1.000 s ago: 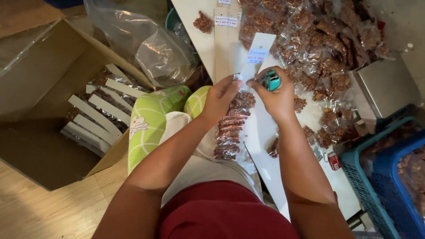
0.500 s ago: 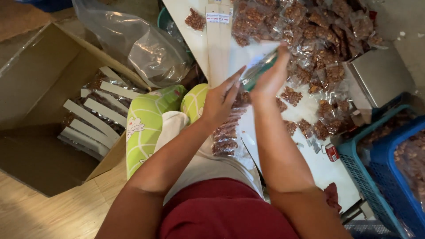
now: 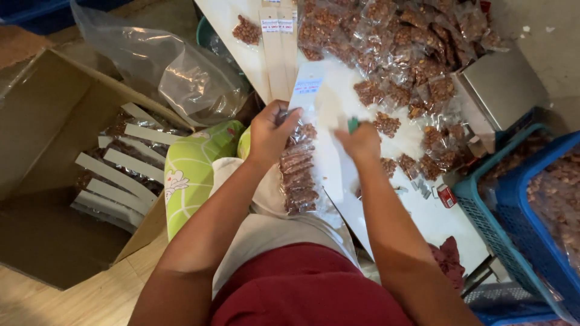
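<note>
My left hand (image 3: 270, 134) grips a long white card strip (image 3: 305, 90) near its top. A column of small clear packets of brown nuts (image 3: 299, 175) hangs from the strip over my lap. Just right of the strip, my right hand (image 3: 362, 143) is closed around a small green stapler (image 3: 352, 125), of which only the tip shows. Both hands sit above the white tabletop (image 3: 435, 217). A big heap of loose nut packets (image 3: 411, 42) lies beyond the hands.
At left, an open cardboard box (image 3: 54, 121) holds finished strips of packets (image 3: 115, 175). A crumpled clear plastic bag (image 3: 175, 72) lies behind it. Blank card strips (image 3: 278, 54), a metal scale (image 3: 501, 90), a small red box (image 3: 445, 196) and blue baskets (image 3: 531, 199) surround the table.
My right hand reached up toward the packet heap, then came back down beside the strip. My left hand kept hold of the strip throughout.
</note>
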